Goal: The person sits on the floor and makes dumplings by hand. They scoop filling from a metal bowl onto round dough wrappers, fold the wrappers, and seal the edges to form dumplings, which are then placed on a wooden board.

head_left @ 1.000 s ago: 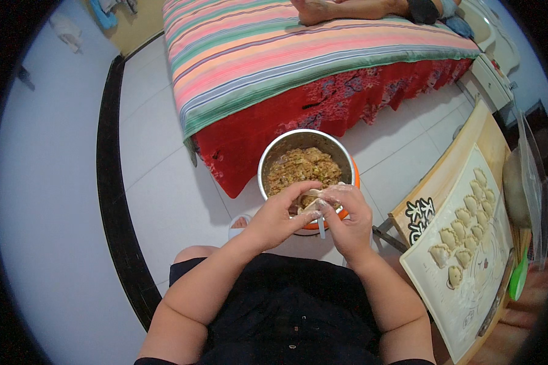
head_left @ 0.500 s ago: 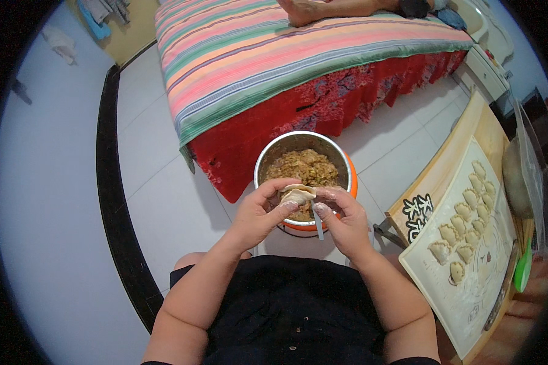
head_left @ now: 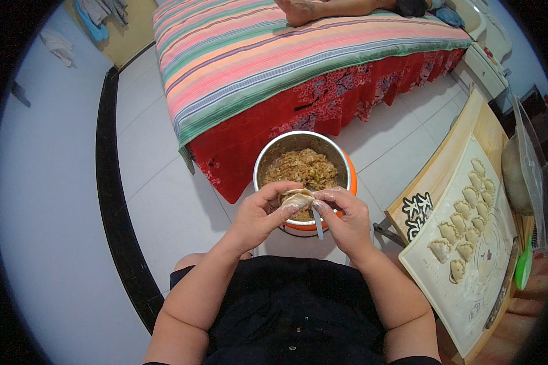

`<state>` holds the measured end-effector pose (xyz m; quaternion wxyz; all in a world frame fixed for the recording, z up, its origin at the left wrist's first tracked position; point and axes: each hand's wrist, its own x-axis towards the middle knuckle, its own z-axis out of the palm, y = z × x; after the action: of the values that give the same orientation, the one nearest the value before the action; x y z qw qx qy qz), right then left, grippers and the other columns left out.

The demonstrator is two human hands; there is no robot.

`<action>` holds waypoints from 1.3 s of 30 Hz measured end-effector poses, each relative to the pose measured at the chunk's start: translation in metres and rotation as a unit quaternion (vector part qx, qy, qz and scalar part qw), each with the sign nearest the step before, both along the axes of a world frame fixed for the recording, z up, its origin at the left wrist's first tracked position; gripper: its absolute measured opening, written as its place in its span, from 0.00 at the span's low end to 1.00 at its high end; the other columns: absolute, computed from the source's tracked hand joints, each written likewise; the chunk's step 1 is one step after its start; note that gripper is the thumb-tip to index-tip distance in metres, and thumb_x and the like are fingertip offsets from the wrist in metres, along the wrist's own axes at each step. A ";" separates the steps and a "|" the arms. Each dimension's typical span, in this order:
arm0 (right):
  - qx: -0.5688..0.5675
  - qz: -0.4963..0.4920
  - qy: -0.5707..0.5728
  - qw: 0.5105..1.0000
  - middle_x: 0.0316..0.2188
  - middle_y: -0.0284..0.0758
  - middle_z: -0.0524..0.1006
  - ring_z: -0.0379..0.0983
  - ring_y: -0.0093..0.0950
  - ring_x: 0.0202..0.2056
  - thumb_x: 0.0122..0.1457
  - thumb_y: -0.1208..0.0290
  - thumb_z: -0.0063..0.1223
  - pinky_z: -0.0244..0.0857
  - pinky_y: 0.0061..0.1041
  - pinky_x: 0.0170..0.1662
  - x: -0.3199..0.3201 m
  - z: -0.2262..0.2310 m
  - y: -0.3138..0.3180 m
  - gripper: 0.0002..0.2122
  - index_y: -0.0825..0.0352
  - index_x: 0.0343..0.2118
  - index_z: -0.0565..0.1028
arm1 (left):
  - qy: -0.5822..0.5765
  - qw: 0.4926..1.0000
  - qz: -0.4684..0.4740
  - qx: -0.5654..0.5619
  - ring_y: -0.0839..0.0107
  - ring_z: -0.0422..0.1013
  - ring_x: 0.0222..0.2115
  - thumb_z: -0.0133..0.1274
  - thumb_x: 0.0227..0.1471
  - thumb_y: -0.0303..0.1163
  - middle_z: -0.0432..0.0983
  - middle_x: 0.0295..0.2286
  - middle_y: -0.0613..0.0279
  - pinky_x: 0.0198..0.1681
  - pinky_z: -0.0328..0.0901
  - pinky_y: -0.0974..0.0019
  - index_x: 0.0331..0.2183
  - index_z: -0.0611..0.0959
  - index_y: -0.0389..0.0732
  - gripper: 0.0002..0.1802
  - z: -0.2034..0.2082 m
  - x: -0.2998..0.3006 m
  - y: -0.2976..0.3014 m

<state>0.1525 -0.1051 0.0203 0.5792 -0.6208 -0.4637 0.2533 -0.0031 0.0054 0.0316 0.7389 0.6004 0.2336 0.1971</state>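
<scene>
Between my hands a half-folded dumpling (head_left: 298, 199) hangs over a steel bowl (head_left: 259, 164) of minced filling (head_left: 304, 168). My left hand (head_left: 265, 210) cradles the dumpling from the left, fingers behind and thumb in front. At its right corner my right hand (head_left: 346, 220) pinches the dough edge with thumb and forefinger. A utensil with a pale flat handle (head_left: 318, 225) leans out over the bowl's near rim, beside my right thumb; its other end is hidden. Flour whitens my fingertips.
On the right, several folded dumplings (head_left: 462, 210) lie on a floured white mat (head_left: 429, 283) atop a wooden board (head_left: 469, 128). A green-handled tool (head_left: 523, 271) rests beside it. Beyond the bowl stands a striped bed (head_left: 237, 67), where another person's leg (head_left: 341, 11) lies.
My right thumb and fingers have drawn closer together on the dumpling's right corner, and its opening looks narrower. The bowl and the dumplings on the mat stay put.
</scene>
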 end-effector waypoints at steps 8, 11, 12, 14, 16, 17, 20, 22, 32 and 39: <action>-0.025 -0.011 -0.026 0.999 0.31 0.42 0.77 0.75 0.33 0.32 0.49 0.79 0.55 0.68 0.25 0.37 0.000 0.004 -0.003 0.07 0.72 0.33 0.77 | 0.020 1.000 0.000 0.017 0.76 0.68 0.42 0.53 0.51 0.25 0.72 0.42 0.63 0.46 0.63 0.71 0.47 0.72 0.37 0.20 0.003 0.000 -0.002; 0.010 -0.027 -0.103 0.994 0.31 0.41 0.77 0.75 0.34 0.33 0.49 0.79 0.55 0.68 0.26 0.37 0.005 -0.003 0.000 0.09 0.70 0.35 0.77 | 0.020 0.999 0.003 0.040 0.78 0.68 0.41 0.53 0.51 0.26 0.72 0.42 0.64 0.45 0.63 0.73 0.47 0.73 0.38 0.20 0.000 0.000 0.000; 0.024 -0.035 -0.127 0.991 0.31 0.41 0.77 0.75 0.34 0.33 0.49 0.79 0.56 0.68 0.27 0.37 0.007 -0.005 0.002 0.10 0.70 0.36 0.77 | 0.021 0.999 0.004 0.048 0.78 0.68 0.41 0.53 0.51 0.26 0.72 0.42 0.64 0.45 0.63 0.73 0.47 0.73 0.38 0.20 -0.001 0.000 0.001; 0.024 -0.014 -0.113 0.993 0.31 0.41 0.77 0.75 0.34 0.34 0.49 0.79 0.56 0.68 0.27 0.38 0.008 0.002 0.002 0.10 0.69 0.37 0.77 | 0.022 0.999 0.005 0.037 0.78 0.68 0.41 0.53 0.51 0.25 0.72 0.41 0.64 0.45 0.64 0.73 0.47 0.73 0.38 0.20 -0.003 0.000 0.001; 0.020 0.004 -0.101 0.995 0.31 0.41 0.77 0.75 0.34 0.34 0.48 0.79 0.56 0.68 0.27 0.38 0.009 0.006 0.002 0.10 0.69 0.37 0.78 | 0.028 0.999 0.003 0.031 0.77 0.68 0.42 0.53 0.51 0.25 0.72 0.41 0.63 0.46 0.64 0.72 0.47 0.73 0.37 0.20 -0.002 0.000 0.000; 0.016 0.010 -0.095 0.995 0.31 0.41 0.77 0.75 0.33 0.34 0.48 0.79 0.57 0.68 0.27 0.38 0.010 0.006 0.001 0.10 0.69 0.36 0.78 | 0.034 0.999 0.000 0.031 0.76 0.68 0.42 0.52 0.51 0.25 0.72 0.42 0.62 0.47 0.64 0.70 0.47 0.72 0.37 0.19 -0.001 0.000 0.000; 0.019 0.021 -0.095 0.995 0.31 0.41 0.77 0.75 0.33 0.34 0.47 0.80 0.57 0.68 0.26 0.38 0.010 0.007 0.002 0.10 0.70 0.35 0.78 | 0.037 0.999 -0.006 0.024 0.74 0.68 0.43 0.52 0.51 0.25 0.72 0.42 0.61 0.48 0.64 0.69 0.47 0.72 0.36 0.19 0.001 0.001 -0.001; 0.016 0.022 -0.095 0.995 0.31 0.41 0.77 0.75 0.33 0.34 0.47 0.80 0.57 0.68 0.26 0.37 0.010 0.007 0.001 0.09 0.70 0.34 0.78 | 0.039 0.999 -0.007 0.023 0.74 0.68 0.43 0.53 0.51 0.25 0.72 0.42 0.61 0.48 0.64 0.69 0.47 0.72 0.36 0.19 0.001 0.001 -0.001; -0.051 0.013 -0.043 0.998 0.29 0.40 0.76 0.74 0.32 0.31 0.49 0.78 0.55 0.67 0.26 0.35 0.003 0.009 0.001 0.05 0.71 0.29 0.75 | 0.034 0.999 -0.009 0.023 0.78 0.69 0.40 0.53 0.51 0.26 0.73 0.40 0.64 0.44 0.64 0.73 0.46 0.74 0.37 0.18 -0.003 0.003 -0.003; -0.014 -0.022 -0.051 0.998 0.30 0.40 0.77 0.75 0.31 0.32 0.50 0.79 0.54 0.67 0.25 0.36 0.007 0.005 0.001 0.07 0.71 0.33 0.76 | 0.037 0.999 0.010 0.023 0.78 0.69 0.39 0.54 0.50 0.26 0.73 0.40 0.64 0.43 0.64 0.73 0.46 0.74 0.38 0.18 -0.006 0.002 0.005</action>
<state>0.1594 -0.1045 0.0250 0.5514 -0.6509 -0.4754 0.2152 -0.0008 0.0104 0.0259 0.7136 0.6222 0.2620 0.1871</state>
